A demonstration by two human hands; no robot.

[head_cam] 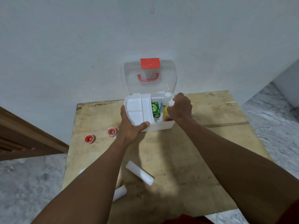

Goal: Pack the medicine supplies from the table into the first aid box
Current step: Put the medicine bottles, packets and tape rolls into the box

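Note:
The white first aid box (pixel 159 126) stands open at the table's far edge, its clear lid (pixel 168 78) leaning on the wall. My left hand (pixel 131 126) grips the white divided tray (pixel 137 109) over the box's left half. My right hand (pixel 180 107) holds a yellow bottle (pixel 165 113) upright inside the box's right side. A green carton (pixel 155 108) and a white bottle (pixel 166 98) sit inside. Two red tape rolls (pixel 90 139) (pixel 112 132) lie on the table at left. A white bandage roll (pixel 140 172) lies near the front, and another (pixel 120 192) is partly hidden under my left forearm.
The wooden table (pixel 210 143) stands against a pale wall. A brown wooden frame (pixel 24 139) is at the left, and grey speckled floor (pixel 275 113) surrounds the table.

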